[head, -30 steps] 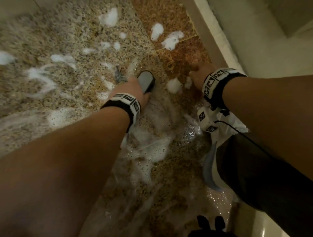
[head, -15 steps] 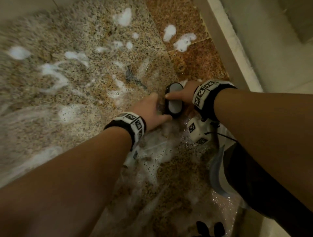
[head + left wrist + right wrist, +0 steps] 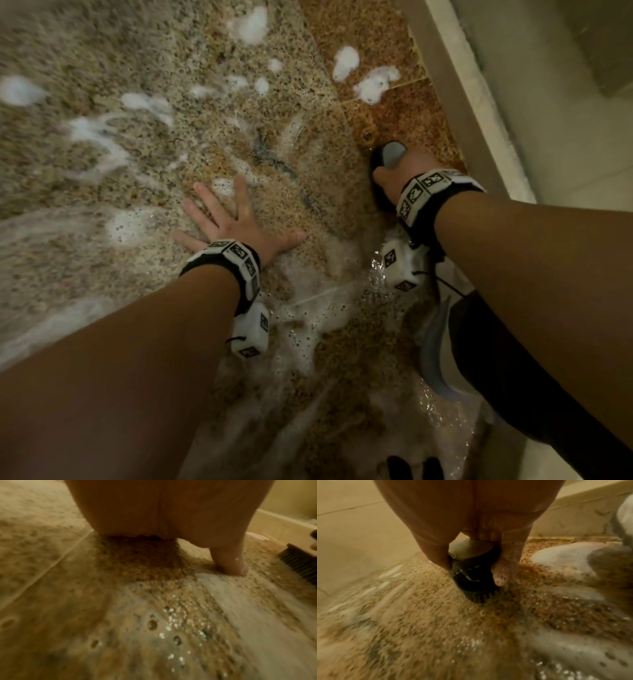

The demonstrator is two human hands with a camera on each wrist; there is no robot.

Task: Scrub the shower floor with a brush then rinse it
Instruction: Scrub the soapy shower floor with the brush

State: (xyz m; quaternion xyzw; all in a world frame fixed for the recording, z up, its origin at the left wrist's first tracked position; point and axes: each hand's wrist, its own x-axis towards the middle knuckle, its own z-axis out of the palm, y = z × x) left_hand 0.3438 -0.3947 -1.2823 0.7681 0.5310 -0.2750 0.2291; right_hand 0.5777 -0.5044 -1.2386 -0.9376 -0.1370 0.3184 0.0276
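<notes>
Speckled shower floor (image 3: 144, 260), foamy. Your right hand (image 3: 399, 171) grips brush (image 3: 388, 156): press bristles flat, overlap strokes toward wall (image 3: 455, 102). Left hand (image 3: 236, 222) splayed, braced; mind slipping.

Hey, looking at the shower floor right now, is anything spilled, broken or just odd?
Nothing looks damaged. White foam lies in scattered patches across the wet speckled floor, which fits scrubbing rather than a spill. The right hand grips the black brush, bristles down by the wall; the left hand presses flat on the floor.
</notes>
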